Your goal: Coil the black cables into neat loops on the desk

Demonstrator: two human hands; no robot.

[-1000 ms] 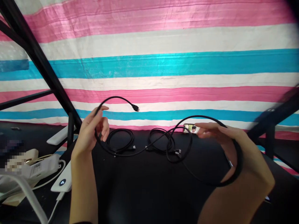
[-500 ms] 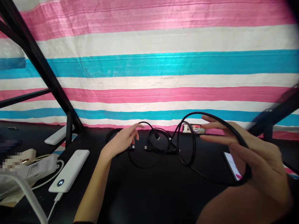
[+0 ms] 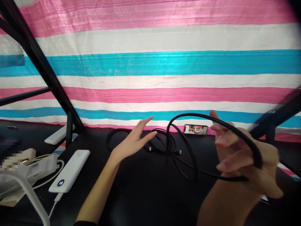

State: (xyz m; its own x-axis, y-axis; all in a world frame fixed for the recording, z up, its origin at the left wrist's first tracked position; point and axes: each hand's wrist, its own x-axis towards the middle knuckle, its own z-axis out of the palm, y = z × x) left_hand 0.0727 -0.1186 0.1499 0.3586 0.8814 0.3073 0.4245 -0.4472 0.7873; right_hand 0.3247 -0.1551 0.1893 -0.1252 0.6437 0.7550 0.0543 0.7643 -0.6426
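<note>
My right hand (image 3: 246, 153) holds a looped black cable (image 3: 192, 115) above the desk, its loops hanging to the left of the fingers. The fingers are bent and somewhat blurred. My left hand (image 3: 134, 138) is open over the desk, thumb and fingers stretched toward the right, with nothing in it. Behind it lies one coiled black cable (image 3: 110, 135); just right of its thumb lies another black coil (image 3: 174, 144) with plug ends showing. Part of that second coil is hidden by the held loops.
A phone (image 3: 195, 129) with a lit screen leans at the desk's back. On the left are a white power bank (image 3: 70, 171) with a cord, another white slab (image 3: 56, 135) and a white power strip (image 3: 43, 166). Black frame bars (image 3: 47, 75) stand before a striped sheet (image 3: 150, 66).
My left hand has moved right and spread its fingers; the thin cable near its fingertips has dropped away. My right hand has turned with the looped cable, now covering most of the right-hand phone.
</note>
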